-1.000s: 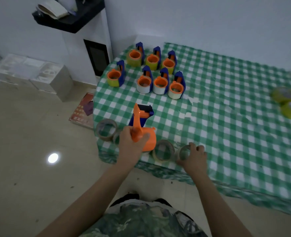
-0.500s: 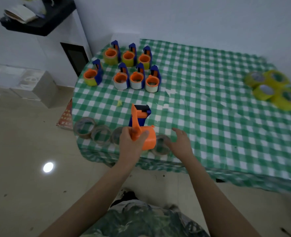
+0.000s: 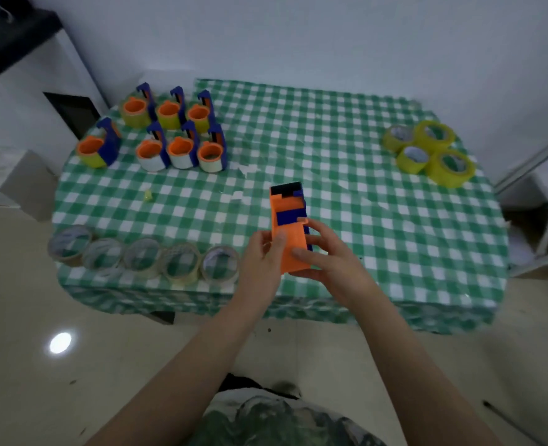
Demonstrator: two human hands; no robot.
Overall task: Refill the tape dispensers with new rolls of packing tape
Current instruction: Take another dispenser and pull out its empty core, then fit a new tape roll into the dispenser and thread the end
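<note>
Orange-and-blue moulded plastic tape dispenser [image 3: 288,220], boxy and flat-faced with a black strip at its far end, is held in the air above the near edge of the desk [image 3: 346,123]. Both hands have hold of it.

Left grip [image 3: 261,262]: the fingers curl round the dispenser's left side and the thumb lies on the smooth orange face.

Right grip [image 3: 334,262]: the fingers wrap the right side and the forefinger crosses the lower part of the orange face.

The desk is covered by a green-and-white checked cloth [image 3: 379,220] that hangs over the near edge in folds.

Far left stand seven orange-hubbed blue dispensers [image 3: 179,149] in close rows. Each carries a roll, some yellow and some white.

Along the near-left edge lie five thin translucent tape rings [image 3: 182,278] in a line, touching or nearly so, with the checks visible through their centres.

Far right sit four thick glossy yellow tape rolls [image 3: 409,167], clustered flat and well apart from the hands.

Small pale scraps [image 3: 243,169] lie on the cloth beyond the held dispenser.

Glossy beige floor tiles [image 3: 24,381] reflect a round light.
</note>
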